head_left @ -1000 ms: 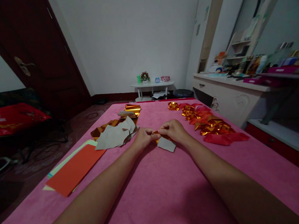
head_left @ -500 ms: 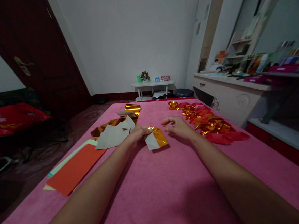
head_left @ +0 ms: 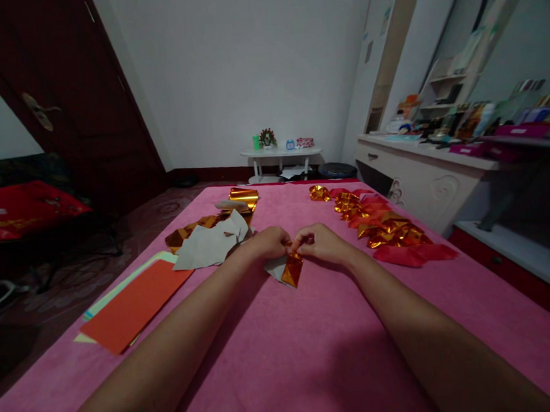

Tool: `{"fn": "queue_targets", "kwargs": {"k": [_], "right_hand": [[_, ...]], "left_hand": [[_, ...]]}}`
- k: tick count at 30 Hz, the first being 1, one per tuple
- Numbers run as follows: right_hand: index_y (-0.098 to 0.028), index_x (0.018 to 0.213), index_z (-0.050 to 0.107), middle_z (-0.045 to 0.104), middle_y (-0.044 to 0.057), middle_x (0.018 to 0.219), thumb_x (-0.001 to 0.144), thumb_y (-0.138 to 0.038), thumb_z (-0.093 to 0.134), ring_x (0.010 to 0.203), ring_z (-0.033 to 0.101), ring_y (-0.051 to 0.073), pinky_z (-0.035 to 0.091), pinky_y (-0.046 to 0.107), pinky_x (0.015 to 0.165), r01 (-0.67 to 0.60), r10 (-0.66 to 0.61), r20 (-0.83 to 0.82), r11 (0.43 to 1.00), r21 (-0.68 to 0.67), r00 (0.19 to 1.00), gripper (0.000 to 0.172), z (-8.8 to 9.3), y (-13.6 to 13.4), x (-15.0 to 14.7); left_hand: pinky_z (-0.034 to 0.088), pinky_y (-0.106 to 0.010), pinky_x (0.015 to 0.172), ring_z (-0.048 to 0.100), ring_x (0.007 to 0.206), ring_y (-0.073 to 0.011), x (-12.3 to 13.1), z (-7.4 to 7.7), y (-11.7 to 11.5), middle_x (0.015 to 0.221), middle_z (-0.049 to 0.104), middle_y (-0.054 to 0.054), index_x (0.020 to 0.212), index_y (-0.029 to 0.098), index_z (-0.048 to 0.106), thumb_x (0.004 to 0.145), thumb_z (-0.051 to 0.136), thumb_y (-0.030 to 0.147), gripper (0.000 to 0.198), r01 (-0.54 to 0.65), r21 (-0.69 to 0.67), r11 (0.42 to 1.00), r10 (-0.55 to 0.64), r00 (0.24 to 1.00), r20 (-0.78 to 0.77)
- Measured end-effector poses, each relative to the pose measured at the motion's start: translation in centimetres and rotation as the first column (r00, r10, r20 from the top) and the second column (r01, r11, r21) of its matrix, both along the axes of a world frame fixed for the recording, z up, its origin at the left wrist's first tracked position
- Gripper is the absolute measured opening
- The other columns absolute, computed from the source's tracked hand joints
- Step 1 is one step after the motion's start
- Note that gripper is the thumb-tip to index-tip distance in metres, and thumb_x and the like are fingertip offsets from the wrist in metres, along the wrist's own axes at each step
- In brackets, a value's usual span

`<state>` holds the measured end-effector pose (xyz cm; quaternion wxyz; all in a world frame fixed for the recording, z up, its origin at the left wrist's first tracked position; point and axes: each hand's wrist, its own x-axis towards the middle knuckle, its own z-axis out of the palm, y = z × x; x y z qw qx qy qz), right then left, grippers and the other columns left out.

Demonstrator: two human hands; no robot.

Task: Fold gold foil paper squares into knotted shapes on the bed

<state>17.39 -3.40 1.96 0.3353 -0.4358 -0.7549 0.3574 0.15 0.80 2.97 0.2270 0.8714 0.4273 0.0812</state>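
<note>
A small sheet of gold foil paper [head_left: 291, 270] with a white back hangs between my two hands over the pink table [head_left: 290, 355]. My left hand [head_left: 269, 242] pinches its upper edge from the left. My right hand [head_left: 319, 243] pinches the same edge from the right, fingers closed. The two hands nearly touch at the paper's top. The sheet is partly folded, its gold side facing me.
A pile of white-backed gold sheets [head_left: 211, 238] lies left of my hands. Orange and pale card sheets [head_left: 131, 304] lie at the table's left edge. A row of folded gold and red pieces [head_left: 380, 227] runs along the right. A dresser [head_left: 423, 177] stands to the right.
My right hand, which had let go and hovered open, has come back and pinched the paper. The sheet has been lifted and turned, with its gold side hanging down.
</note>
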Motion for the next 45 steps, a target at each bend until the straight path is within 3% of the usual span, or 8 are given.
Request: {"fn": "queue_targets", "kwargs": {"k": [7,10,13,16,20,23,33,45], "right_hand": [[-0.014,0.073,0.07,0.069,0.004,0.072,0.064,-0.014,0.057,0.066,0.061,0.014,0.047,0.025,0.064,-0.043,0.045,0.046,0.998,-0.039,0.998,0.016,-1.4,1.0,1.2],[-0.014,0.075,0.07,0.069,0.003,0.074,0.064,-0.014,0.057,0.068,0.06,0.014,0.046,0.025,0.066,-0.072,0.076,0.063,0.994,-0.077,0.995,0.017,-1.8,1.1,1.3],[-0.013,0.074,0.069,0.067,0.002,0.072,0.063,-0.013,0.057,0.066,0.058,0.012,0.044,0.023,0.064,-0.093,0.103,0.081,0.989,-0.111,0.991,0.017,-2.1,1.2,1.0],[-0.013,0.073,0.068,0.064,0.0,0.068,0.061,-0.011,0.055,0.062,0.054,0.011,0.04,0.022,0.061,-0.092,0.109,0.1,0.983,-0.159,0.989,0.018,-1.9,1.0,0.7],[-0.014,0.076,0.067,0.059,-0.003,0.066,0.056,-0.008,0.059,0.058,0.047,0.008,0.037,0.021,0.057,-0.152,0.185,0.098,0.949,-0.275,0.978,0.023,-0.9,0.6,0.6],[-0.014,0.08,0.066,0.057,-0.004,0.069,0.053,-0.008,0.065,0.06,0.047,0.008,0.037,0.021,0.058,-0.183,0.23,0.115,0.93,-0.319,0.966,0.028,-0.3,0.4,0.8],[-0.015,0.081,0.068,0.066,0.0,0.078,0.055,-0.015,0.071,0.07,0.056,0.012,0.042,0.025,0.069,-0.302,0.325,0.034,0.908,-0.289,0.945,0.026,-0.6,0.4,0.9],[-0.014,0.066,0.068,0.061,-0.002,0.061,0.061,-0.021,0.065,0.057,0.049,0.009,0.037,0.022,0.056,-0.105,0.128,0.104,0.973,-0.208,0.986,0.01,-1.2,0.3,0.0]], "left_hand": [[0.031,-0.02,0.05,0.046,0.052,-0.0088,1.4,-1.1,2.6,0.059,0.059,0.001,0.073,0.012,0.069,0.067,0.061,0.026,0.017,0.179,0.049,0.983,-0.18,0.984,0.009],[0.036,-0.019,0.053,0.05,0.058,-0.0097,1.1,-2.3,2.8,0.069,0.062,0.0,0.084,0.012,0.066,0.065,0.067,0.029,0.026,0.146,0.081,0.986,-0.157,0.976,0.15],[0.042,-0.022,0.061,0.055,0.071,-0.0137,0.2,-2.8,2.2,0.082,0.063,-0.003,0.09,0.013,0.065,0.061,0.073,0.032,0.035,0.046,0.267,0.963,-0.111,0.966,0.232],[0.044,-0.025,0.072,0.057,0.081,-0.0151,-1.1,-2.4,0.3,0.088,0.063,-0.004,0.087,0.016,0.066,0.069,0.065,0.022,0.019,0.068,0.395,0.916,-0.178,0.952,0.25],[0.044,-0.024,0.074,0.058,0.076,-0.0126,-2.9,-1.6,-2.8,0.083,0.065,-0.002,0.084,0.018,0.067,0.075,0.052,0.012,0.019,0.185,0.365,0.912,-0.275,0.937,0.213],[0.045,-0.026,0.076,0.059,0.079,-0.0151,-3.7,-1.5,-4.3,0.087,0.066,-0.003,0.091,0.019,0.067,0.071,0.061,0.022,0.021,0.232,0.359,0.904,-0.305,0.939,0.161],[0.045,-0.029,0.081,0.062,0.082,-0.0162,-3.7,-2.0,-5.5,0.087,0.069,-0.005,0.09,0.019,0.069,0.08,0.056,0.026,0.019,0.209,0.399,0.893,-0.295,0.941,0.166],[0.043,-0.024,0.065,0.058,0.065,-0.0125,-3.8,-2.7,-5.5,0.074,0.067,-0.004,0.075,0.015,0.068,0.079,0.055,0.023,0.015,-0.009,0.259,0.966,-0.078,0.943,0.323]]}}
